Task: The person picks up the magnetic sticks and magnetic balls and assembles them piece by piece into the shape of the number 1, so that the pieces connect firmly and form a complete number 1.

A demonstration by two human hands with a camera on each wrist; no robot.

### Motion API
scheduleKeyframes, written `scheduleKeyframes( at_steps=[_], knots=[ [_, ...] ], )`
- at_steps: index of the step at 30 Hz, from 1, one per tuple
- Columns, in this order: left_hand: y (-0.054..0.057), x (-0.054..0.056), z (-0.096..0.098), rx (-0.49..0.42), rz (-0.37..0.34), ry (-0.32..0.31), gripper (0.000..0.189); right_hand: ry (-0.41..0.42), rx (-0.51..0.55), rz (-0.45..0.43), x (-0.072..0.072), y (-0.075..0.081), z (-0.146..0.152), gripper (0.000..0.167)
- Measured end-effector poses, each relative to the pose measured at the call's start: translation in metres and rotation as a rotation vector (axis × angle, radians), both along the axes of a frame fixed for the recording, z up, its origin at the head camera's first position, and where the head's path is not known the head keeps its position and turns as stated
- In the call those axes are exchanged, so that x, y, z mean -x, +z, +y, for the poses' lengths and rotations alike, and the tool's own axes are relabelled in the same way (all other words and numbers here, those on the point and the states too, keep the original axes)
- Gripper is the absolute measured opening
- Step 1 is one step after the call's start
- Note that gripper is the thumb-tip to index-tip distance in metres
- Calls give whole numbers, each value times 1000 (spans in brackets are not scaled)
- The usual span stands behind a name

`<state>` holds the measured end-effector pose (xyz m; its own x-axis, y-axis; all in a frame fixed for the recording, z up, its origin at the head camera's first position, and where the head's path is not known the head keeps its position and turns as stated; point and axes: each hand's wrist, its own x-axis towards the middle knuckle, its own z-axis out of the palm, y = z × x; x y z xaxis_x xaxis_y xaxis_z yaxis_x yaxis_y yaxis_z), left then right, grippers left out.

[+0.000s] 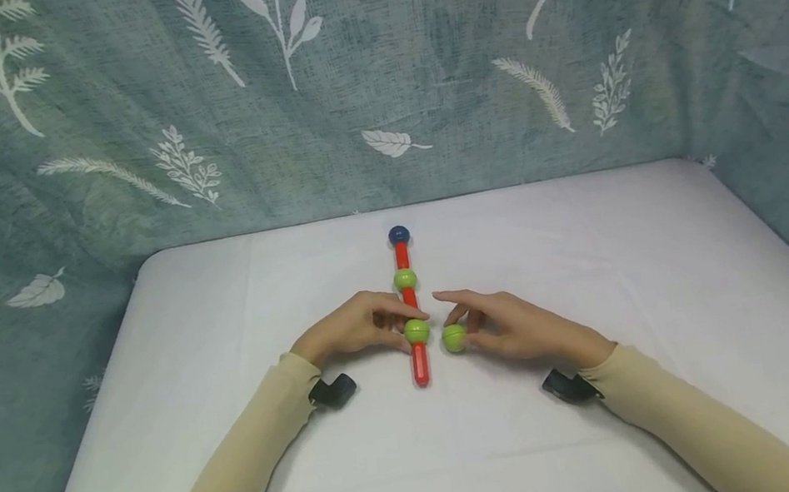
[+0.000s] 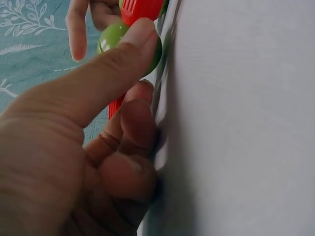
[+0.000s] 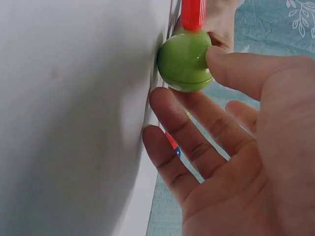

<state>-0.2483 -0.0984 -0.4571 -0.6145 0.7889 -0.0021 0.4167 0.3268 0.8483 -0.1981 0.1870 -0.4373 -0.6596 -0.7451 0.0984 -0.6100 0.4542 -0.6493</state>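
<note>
A straight line of red rods and balls lies on the white table: a blue ball (image 1: 399,235) at the far end, a red rod (image 1: 402,256), a green ball (image 1: 405,279), a second red rod (image 1: 409,298), another green ball (image 1: 417,331) and a near red rod (image 1: 420,364). My left hand (image 1: 356,324) pinches this nearer green ball from the left, its thumb (image 2: 140,33) across it in the left wrist view. Just right of the line, my right hand (image 1: 515,326) holds a separate green ball (image 1: 455,338) between thumb and fingers, its index finger extended.
The white-covered table (image 1: 547,468) ends at a far edge, with a green leaf-patterned curtain (image 1: 448,87) hanging behind it. Dark wrist cameras (image 1: 335,391) sit beneath both sleeved wrists, close over the cloth.
</note>
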Motion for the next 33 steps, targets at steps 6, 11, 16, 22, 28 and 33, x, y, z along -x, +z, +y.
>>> scheduleKeyframes(
  at_steps=[6,11,16,22,28,33],
  knots=[
    [-1,2,-2,-40,-20,14,46,10,-1,-17,-4,1,-5,68],
    [-4,4,-6,-70,-26,17,45,3,-3,-19,-5,-1,-8,68],
    [-7,6,-9,-81,-59,21,45,-5,-19,-20,-7,-3,-13,69],
    [-7,8,-11,-76,-75,33,45,-44,-24,-13,-10,-6,-20,70],
    [-7,10,-9,-66,-103,54,44,-39,-1,-11,-21,-8,-26,71],
    [-6,12,-7,-66,-89,52,43,-13,35,-16,-28,-8,-31,75]
  ],
)
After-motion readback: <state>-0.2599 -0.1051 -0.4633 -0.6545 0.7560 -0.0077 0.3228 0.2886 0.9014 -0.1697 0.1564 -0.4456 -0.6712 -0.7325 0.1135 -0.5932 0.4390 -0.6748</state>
